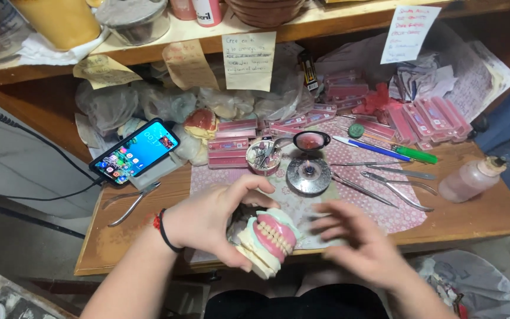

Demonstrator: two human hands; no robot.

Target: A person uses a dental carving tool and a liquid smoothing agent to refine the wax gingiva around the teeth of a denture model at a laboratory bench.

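the left hand [211, 220] is in the lower middle of the frame and holds a denture model [268, 241], a pink wax set of teeth mounted on a pale plaster cast. its fingers [254, 188] curl over the top of the cast and the thumb comes from below, so the model is pinched between them, just above the front edge of the bench [479, 220]. the teeth face to the right, toward the right hand [358, 242]. this hand is blurred by motion; its fingers look spread and hold nothing, close to the model, but i cannot tell if they touch it.

behind the hands, on a pink patterned mat [385, 204], stands a small spirit burner [309, 173] with a low flame, and to the right of it lie several metal instruments [394, 188]. a phone [135, 152] leans at the left, pliers [130, 202] lie near it, and a plastic bottle [473, 178] stands at the right.

to do this step well, i think the left hand should grip the plaster only and not the soft wax, keep the model low over the bench, and keep it away from the flame.
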